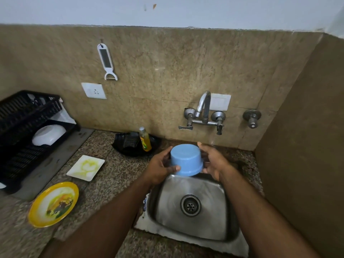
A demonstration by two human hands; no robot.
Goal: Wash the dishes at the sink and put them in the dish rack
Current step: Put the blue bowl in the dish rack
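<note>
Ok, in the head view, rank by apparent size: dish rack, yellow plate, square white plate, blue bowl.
1. dish rack
2. yellow plate
3-4. square white plate and blue bowl look alike; differing distances leave this unsure.

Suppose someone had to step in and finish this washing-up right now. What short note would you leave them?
Left hand and right hand together hold the blue bowl upside down above the back edge of the sink, below the tap.
Done: a white bowl already sits in the dish rack.
Left: rack the blue bowl, then wash the white square plate and yellow plate, both smeared, on the counter. Dish soap bottle stands behind the sink.
</note>
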